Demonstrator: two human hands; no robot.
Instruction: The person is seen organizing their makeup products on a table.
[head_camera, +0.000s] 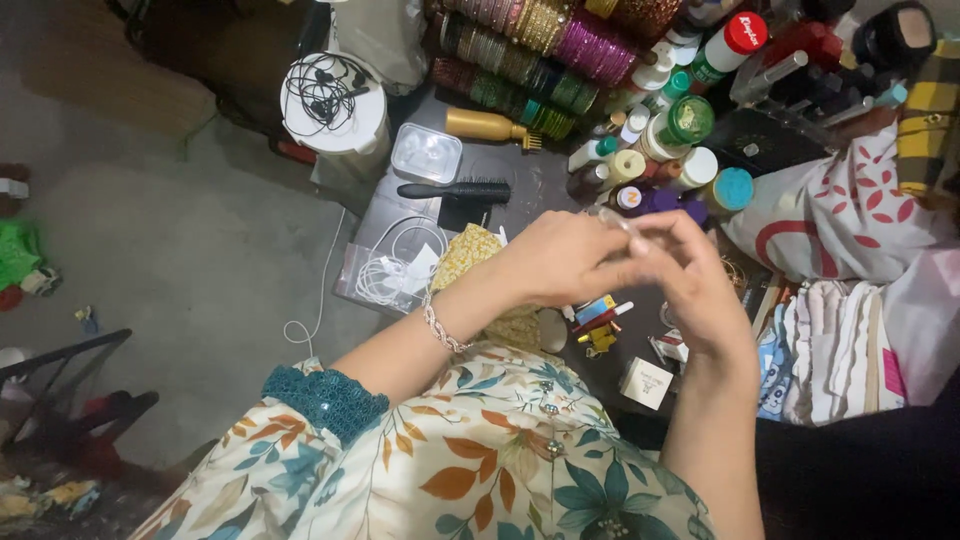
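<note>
My left hand (558, 262) and my right hand (690, 280) meet above a dark, cluttered table (545, 175). Together their fingertips pinch a small clear, glassy object (618, 219); its exact kind is too small to tell. A silver bracelet (440, 325) circles my left wrist. Under my hands lie a yellow patterned pouch (468, 250), small coloured tubes (600, 315) and a small white box (646, 383).
A black hairbrush (455, 189), clear plastic tub (426, 152), gold bottle (488, 125), coiled white cable (395, 268), jars and bottles (680, 130) and stacked bangles (540, 45) fill the table. Folded cloths (840, 340) lie right. A white container with earphones (333, 100) stands on the floor.
</note>
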